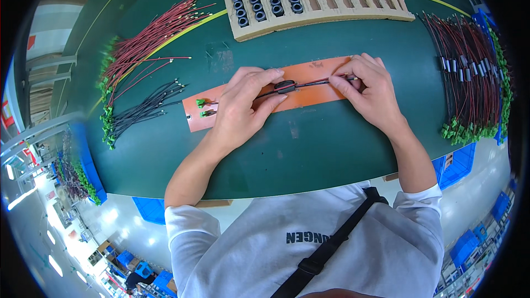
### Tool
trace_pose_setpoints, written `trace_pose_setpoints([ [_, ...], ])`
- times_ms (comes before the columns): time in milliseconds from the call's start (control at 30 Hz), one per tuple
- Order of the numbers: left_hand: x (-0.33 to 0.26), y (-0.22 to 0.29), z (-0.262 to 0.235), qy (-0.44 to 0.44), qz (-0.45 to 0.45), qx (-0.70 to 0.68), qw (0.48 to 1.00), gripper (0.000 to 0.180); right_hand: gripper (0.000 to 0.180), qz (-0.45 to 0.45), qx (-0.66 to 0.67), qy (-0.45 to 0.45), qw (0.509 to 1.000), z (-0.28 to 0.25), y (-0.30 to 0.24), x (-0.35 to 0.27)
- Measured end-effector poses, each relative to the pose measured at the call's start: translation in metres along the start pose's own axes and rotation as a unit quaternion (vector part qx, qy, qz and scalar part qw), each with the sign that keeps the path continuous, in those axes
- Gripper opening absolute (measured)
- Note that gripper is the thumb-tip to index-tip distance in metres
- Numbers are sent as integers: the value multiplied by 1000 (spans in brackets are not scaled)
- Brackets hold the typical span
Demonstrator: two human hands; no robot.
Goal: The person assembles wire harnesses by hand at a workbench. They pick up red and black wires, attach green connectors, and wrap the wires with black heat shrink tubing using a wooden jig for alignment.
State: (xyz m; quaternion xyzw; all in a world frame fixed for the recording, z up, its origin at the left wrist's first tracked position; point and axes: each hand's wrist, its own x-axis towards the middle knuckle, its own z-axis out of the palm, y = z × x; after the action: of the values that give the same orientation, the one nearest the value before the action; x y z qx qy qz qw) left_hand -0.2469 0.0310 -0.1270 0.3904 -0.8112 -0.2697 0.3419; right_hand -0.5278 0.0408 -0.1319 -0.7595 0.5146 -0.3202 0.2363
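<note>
A long orange board [323, 69] lies across the bench under both my hands. On it a red and a black wire [313, 83] run through a black ring core [285, 86]. Thumb and fingers of my left hand [238, 100] close on the core from near and far sides. Farther right, my right hand [369, 85] pinches the wires close to their bare ends. At the board's left end sit two small green connectors [201, 103], and my left hand hides part of the wires leading from them.
A cardboard tray [326, 15] with rows of black ring cores stands at the back. Bundles of red wires [149, 33] and black wires [144, 111] lie left on the green bench [309, 149]. Wires with fitted cores [466, 69] are heaped at right beside a blue bin [486, 22].
</note>
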Motion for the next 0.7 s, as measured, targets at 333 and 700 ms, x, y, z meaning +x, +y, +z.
trace_pose_setpoints([
  [333,-3,-4,-1,-8,-27,-39,999,42,19,-19,-31,-4,999,-14,6,0],
  [700,-1,-4,0,-16,-16,-26,999,43,15,20,14,8,1000,-4,1,1],
])
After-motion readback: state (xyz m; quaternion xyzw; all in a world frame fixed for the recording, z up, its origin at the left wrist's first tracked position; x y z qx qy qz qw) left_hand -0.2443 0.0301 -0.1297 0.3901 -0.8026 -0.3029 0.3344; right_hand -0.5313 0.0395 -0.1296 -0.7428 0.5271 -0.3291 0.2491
